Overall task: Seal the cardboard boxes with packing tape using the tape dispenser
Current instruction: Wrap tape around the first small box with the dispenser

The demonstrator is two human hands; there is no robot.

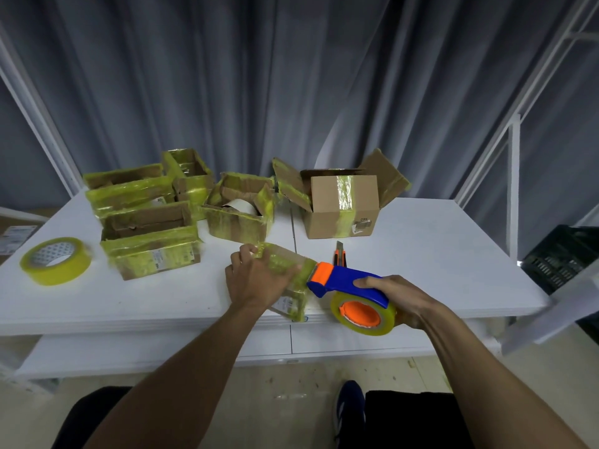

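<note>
Wide camera on my head, facing forward and down, close over the near edge of the white table (437, 254), grey curtain (259, 76) beyond the table.

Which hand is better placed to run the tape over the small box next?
The right hand: it grips the tape dispenser, whose orange head sits at the right end of the small box. The left hand holds the box, probably steadying it.

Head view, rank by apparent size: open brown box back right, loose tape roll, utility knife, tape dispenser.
1. open brown box
2. tape dispenser, nearer the camera, so unsure versus the roll
3. loose tape roll
4. utility knife, partly hidden
</note>
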